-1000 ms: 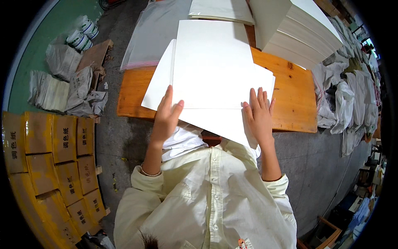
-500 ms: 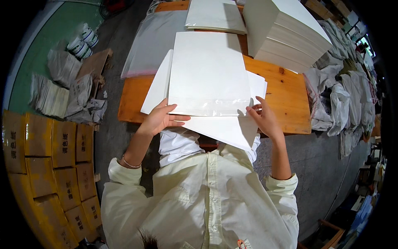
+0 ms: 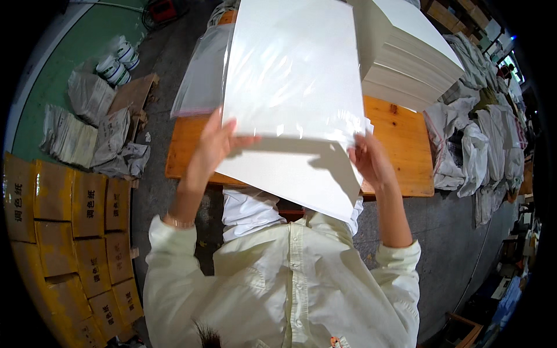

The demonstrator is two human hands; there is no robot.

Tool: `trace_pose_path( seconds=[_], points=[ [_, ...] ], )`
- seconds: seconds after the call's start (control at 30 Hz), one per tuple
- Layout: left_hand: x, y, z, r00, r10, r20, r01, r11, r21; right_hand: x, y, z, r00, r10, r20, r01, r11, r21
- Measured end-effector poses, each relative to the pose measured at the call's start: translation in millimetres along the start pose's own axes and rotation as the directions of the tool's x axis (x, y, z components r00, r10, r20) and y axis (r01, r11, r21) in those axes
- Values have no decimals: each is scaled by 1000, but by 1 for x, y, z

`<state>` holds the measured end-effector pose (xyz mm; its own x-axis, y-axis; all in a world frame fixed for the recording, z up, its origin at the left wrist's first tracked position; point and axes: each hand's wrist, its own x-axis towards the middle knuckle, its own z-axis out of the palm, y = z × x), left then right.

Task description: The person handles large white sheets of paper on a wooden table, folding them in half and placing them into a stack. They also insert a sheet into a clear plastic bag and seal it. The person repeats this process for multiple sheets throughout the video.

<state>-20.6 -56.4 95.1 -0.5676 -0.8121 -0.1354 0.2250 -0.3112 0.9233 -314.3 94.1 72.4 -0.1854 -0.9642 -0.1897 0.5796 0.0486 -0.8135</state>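
A pack of white paper in a transparent plastic sleeve [image 3: 293, 69] is raised above the wooden bench [image 3: 400, 145], its surface shiny and wrinkled. My left hand [image 3: 213, 148] grips its lower left corner, thumb and fingers on either side of the edge. At the lower right corner, my right hand [image 3: 373, 162] pinches the sleeve with bent fingers. Underneath, loose white sheets [image 3: 290, 168] lie askew on the bench, one corner jutting over the near edge above my lap. The pack's shadow and that of my right hand fall across them.
Flat plastic sleeves [image 3: 200, 81] lie at the bench's far left, and a tall paper stack [image 3: 406, 64] stands at far right. Taped cartons [image 3: 87, 226] are piled on the left. Whitish sacks [image 3: 464, 145] heap up on the right, beyond the bench.
The sleeved pack has been lifted off the loose sheets and moved up and away from me, hiding the far paper pile. Both hands have closed on its lower corners.
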Motion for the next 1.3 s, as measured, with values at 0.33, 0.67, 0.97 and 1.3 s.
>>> trace_pose_path(
  seconds=[0.33, 0.67, 0.97, 1.3],
  points=[
    [258, 36, 7, 993, 107, 41, -109, 992, 57, 247, -65, -1, 903, -170, -395, 307, 898, 314],
    [382, -9, -42, 919, 381, -98, -102, 472, 876, 325, -69, -32, 884, -167, -436, 217, 974, 67],
    [380, -32, -42, 855, 497, -147, -88, 418, 904, 358, -45, -54, 805, -263, -532, 36, 916, -400],
    [367, -23, -18, 884, 439, -160, -89, 494, 865, 361, -49, -43, 697, -672, -251, -373, -41, -927]
  ],
)
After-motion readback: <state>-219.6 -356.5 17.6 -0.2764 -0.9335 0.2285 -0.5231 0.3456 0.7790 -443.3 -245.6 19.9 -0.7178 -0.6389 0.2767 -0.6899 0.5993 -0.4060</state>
